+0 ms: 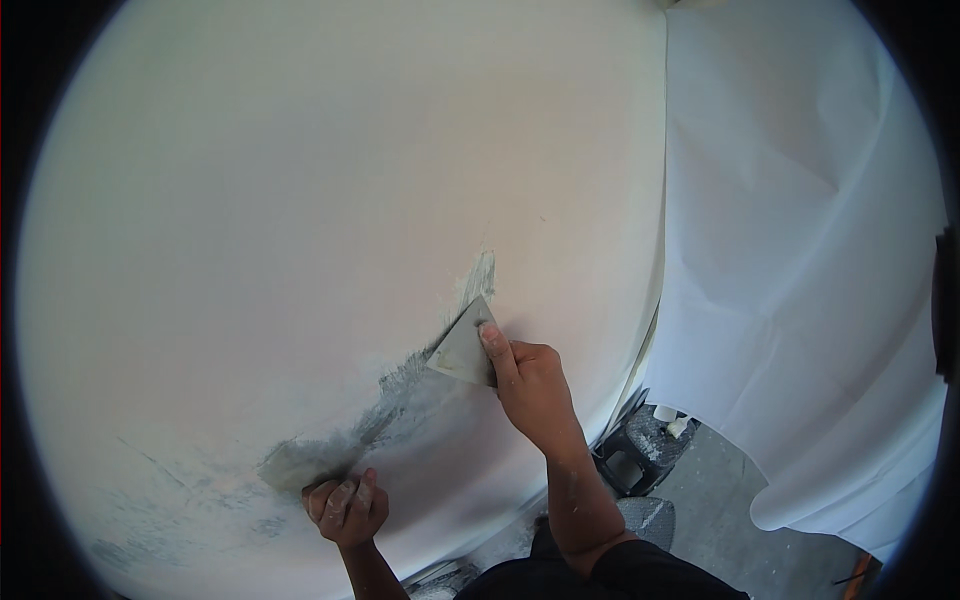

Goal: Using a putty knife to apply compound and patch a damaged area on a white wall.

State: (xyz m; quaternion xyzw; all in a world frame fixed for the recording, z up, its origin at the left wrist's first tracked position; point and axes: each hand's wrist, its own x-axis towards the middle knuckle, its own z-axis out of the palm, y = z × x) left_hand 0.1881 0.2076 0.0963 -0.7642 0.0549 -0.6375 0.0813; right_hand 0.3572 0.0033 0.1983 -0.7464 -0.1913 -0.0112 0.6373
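My right hand [530, 385] is closed on a putty knife [462, 350], its thumb pressed along the flat grey blade. The blade's edge lies against a large white curved surface [330, 220], over a streak of grey putty [400, 390] that runs from lower left to upper right. Lower down, my left hand [348, 507] has its fingers curled in, with whitish smears on them. It grips a flat grey scraper [298, 463], which looks coated with putty and is partly lost against the grey patch behind it; its handle end is hidden by the fingers.
White sheeting [780, 230] hangs along the right side. Below it, a dark spattered step stool [635, 455] stands on the grey floor [730, 530], with small white items on top. Thin grey smears [190, 505] mark the surface's lower left. An orange object [862, 578] shows at lower right.
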